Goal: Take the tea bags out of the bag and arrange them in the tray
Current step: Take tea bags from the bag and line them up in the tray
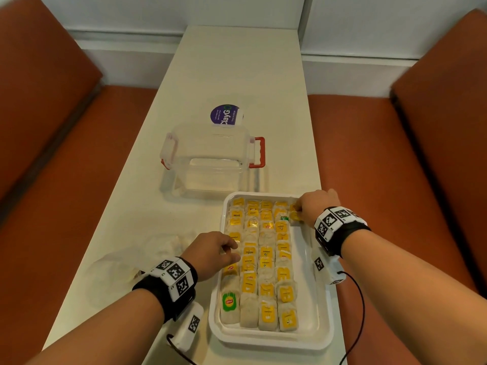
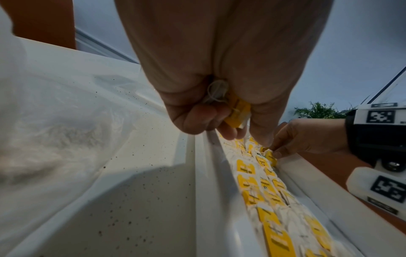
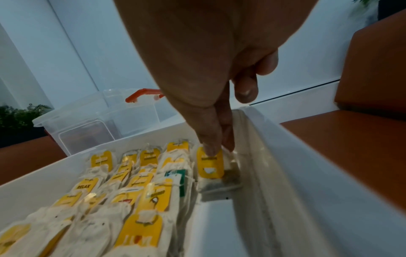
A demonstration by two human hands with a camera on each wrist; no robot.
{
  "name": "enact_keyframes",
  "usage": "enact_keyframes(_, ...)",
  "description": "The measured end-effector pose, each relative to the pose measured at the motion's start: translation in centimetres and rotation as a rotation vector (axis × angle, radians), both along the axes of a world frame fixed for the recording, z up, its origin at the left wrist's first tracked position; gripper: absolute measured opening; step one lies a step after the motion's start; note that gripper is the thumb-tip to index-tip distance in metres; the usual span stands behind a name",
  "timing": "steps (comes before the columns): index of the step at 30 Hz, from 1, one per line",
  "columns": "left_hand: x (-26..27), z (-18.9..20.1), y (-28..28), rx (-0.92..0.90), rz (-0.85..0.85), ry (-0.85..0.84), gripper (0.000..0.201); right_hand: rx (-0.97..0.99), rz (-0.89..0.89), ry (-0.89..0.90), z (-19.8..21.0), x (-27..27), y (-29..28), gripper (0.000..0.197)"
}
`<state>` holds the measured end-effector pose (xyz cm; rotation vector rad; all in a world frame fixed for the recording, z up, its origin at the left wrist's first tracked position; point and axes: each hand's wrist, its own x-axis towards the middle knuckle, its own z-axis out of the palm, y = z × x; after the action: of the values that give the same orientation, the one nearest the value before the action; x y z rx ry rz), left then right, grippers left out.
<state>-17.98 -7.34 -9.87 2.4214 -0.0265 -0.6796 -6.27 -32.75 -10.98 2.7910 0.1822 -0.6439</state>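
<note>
A white tray [image 1: 271, 338] on the table holds several rows of tea bags [image 1: 266, 262] with yellow tags. My right hand [image 1: 303, 210] is at the tray's far right corner, thumb and forefinger [image 3: 211, 147] pinching the top of a yellow-tagged tea bag [image 3: 211, 165] that lies on the tray floor beside the last row. My left hand [image 1: 229, 250] hovers over the tray's left rim, fingers curled round a yellow-tagged tea bag [image 2: 238, 111] with its string. The clear plastic bag [image 1: 147, 256] lies crumpled left of the tray.
A clear plastic box [image 1: 210, 159] with red handles stands just beyond the tray, a purple-labelled lid [image 1: 225, 115] behind it. Orange benches [image 1: 382, 180] flank the narrow white table [image 1: 237, 61]. A bare strip runs along the tray's right side [image 3: 219, 226].
</note>
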Motion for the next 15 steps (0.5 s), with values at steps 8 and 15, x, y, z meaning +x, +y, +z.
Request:
enact_keyframes(8, -0.1, -0.1, 0.0, -0.001, 0.008, -0.002, 0.033, 0.03, 0.09, 0.053, 1.1, -0.5, 0.1, 0.02)
enact_keyframes(15, -0.1, 0.0, 0.0, 0.01, -0.006, -0.019, 0.034, 0.02, 0.106, 0.113, 1.7, 0.1, 0.2, 0.018)
